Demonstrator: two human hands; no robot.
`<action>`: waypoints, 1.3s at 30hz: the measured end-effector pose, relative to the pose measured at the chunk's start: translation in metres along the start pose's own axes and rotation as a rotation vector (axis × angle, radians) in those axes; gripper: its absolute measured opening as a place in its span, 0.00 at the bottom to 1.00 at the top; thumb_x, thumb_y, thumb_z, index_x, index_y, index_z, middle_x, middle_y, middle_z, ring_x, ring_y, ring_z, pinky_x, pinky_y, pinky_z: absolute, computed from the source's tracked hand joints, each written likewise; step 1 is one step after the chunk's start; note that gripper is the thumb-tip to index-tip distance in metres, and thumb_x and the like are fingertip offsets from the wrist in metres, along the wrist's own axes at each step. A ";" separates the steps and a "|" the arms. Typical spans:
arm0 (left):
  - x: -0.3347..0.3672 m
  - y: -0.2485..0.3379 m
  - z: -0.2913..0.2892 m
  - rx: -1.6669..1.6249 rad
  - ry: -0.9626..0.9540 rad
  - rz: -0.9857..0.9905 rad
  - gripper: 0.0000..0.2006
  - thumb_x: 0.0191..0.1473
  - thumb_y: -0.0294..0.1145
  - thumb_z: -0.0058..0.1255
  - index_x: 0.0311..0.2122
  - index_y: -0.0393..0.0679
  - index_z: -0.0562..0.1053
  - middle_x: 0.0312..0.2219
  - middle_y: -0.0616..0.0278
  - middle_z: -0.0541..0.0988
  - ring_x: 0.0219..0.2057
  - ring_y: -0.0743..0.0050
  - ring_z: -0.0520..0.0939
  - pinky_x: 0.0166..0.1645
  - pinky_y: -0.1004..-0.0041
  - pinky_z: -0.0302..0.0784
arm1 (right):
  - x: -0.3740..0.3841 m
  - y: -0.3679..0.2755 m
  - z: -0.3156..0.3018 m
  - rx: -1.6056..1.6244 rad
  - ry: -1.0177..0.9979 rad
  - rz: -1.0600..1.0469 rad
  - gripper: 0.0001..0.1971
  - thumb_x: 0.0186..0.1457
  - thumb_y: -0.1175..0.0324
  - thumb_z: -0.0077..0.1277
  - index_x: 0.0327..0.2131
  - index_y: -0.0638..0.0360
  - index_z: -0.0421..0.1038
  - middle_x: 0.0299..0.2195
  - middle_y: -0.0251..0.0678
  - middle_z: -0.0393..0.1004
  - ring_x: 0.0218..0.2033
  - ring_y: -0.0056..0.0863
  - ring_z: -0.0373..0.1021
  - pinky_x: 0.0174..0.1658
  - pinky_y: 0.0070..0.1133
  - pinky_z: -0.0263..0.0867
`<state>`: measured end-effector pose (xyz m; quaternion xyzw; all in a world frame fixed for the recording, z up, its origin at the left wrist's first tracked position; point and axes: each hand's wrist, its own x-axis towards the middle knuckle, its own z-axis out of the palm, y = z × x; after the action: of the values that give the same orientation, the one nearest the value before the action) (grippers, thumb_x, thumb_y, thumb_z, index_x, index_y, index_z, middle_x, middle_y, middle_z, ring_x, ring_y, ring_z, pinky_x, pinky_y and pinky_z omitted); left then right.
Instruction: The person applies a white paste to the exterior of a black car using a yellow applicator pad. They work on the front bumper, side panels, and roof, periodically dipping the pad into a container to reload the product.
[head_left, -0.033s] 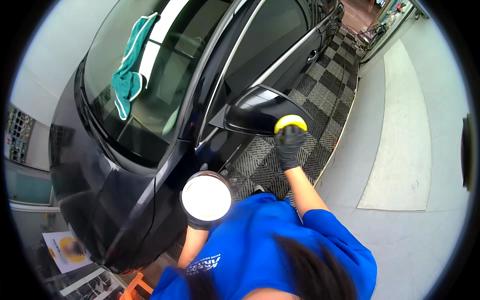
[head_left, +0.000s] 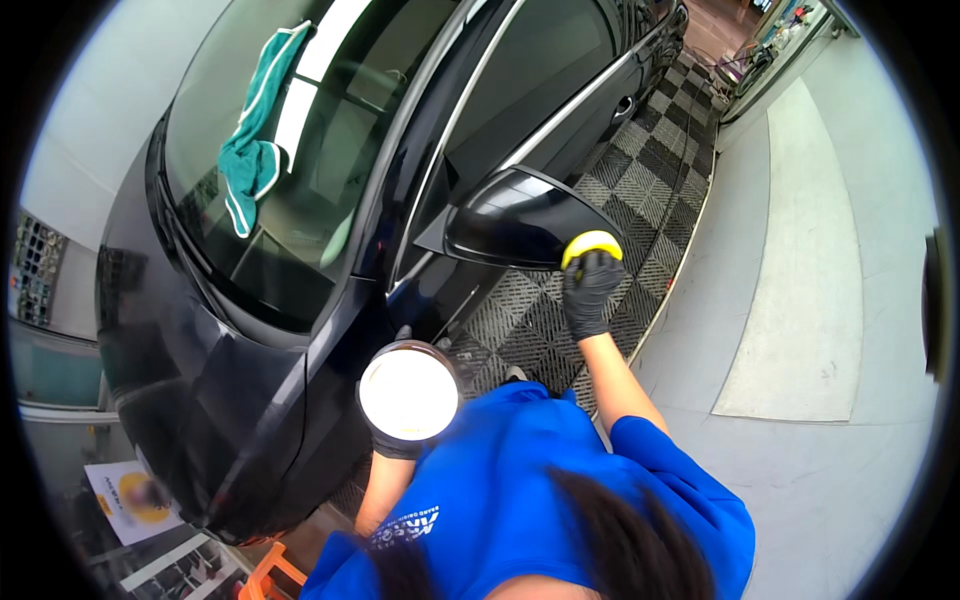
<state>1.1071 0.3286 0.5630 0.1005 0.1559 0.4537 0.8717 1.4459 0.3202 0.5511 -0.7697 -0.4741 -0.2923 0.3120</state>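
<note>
Landmark: the black side mirror (head_left: 525, 220) on the dark car (head_left: 250, 400); every place below is given from it.
Right hand: the right hand (head_left: 588, 290), in a black glove, is wrapped around a yellow sponge pad (head_left: 590, 243) and presses it on the mirror's outer lower edge.
Left hand: the left hand (head_left: 400, 440), also gloved, grips a round open tin (head_left: 408, 393) with pale contents, held below and to the left of the mirror, close to the car's front wing.
Risk at the mirror: the pad sits right on the rim, so it could likely slide off (the housing is curved and glossy) and the glove would rub the paint instead.
Risk at the tin: it is tilted towards the camera; a further tilt might spill paste on the blue shirt (head_left: 540, 490) or the floor.
Around: a green cloth (head_left: 252, 150) lies on the windscreen (head_left: 300, 180), well up and left of the mirror; grey checkered floor tiles (head_left: 620, 190) run beneath it.
In the way: nothing lies between pad and mirror; the door and window stand just behind.
</note>
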 end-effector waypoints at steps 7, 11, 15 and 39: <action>0.013 -0.022 0.027 0.012 -0.045 0.085 0.27 0.61 0.49 0.34 0.60 0.45 0.59 0.50 0.50 0.73 0.51 0.52 0.74 0.54 0.54 0.73 | 0.051 -0.023 -0.008 0.026 -0.151 0.011 0.10 0.48 0.64 0.49 0.29 0.60 0.67 0.29 0.44 0.65 0.34 0.44 0.62 0.37 0.38 0.55; 0.026 -0.037 0.040 -0.121 -0.156 0.059 0.30 0.60 0.51 0.37 0.63 0.46 0.54 0.52 0.50 0.71 0.52 0.49 0.73 0.54 0.52 0.72 | 0.098 -0.082 0.008 0.067 -0.295 -0.008 0.10 0.43 0.62 0.52 0.24 0.59 0.70 0.26 0.40 0.69 0.31 0.37 0.67 0.35 0.35 0.58; 0.032 -0.045 0.041 -0.084 0.000 -0.014 0.29 0.59 0.51 0.38 0.62 0.46 0.57 0.51 0.51 0.72 0.51 0.51 0.75 0.53 0.52 0.74 | 0.130 -0.123 0.030 0.090 -0.259 -0.171 0.10 0.43 0.61 0.51 0.27 0.55 0.72 0.28 0.37 0.71 0.35 0.36 0.68 0.37 0.34 0.58; -0.001 -0.050 0.053 -0.280 -0.152 0.090 0.28 0.58 0.54 0.41 0.59 0.51 0.61 0.54 0.48 0.67 0.51 0.43 0.73 0.51 0.51 0.74 | 0.106 -0.081 0.002 0.269 -0.325 -0.098 0.12 0.42 0.60 0.57 0.24 0.56 0.71 0.24 0.38 0.69 0.30 0.39 0.67 0.34 0.35 0.60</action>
<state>1.1636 0.2979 0.5967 0.0192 0.0199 0.5007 0.8652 1.4122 0.4090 0.6453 -0.7342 -0.5897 -0.1136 0.3167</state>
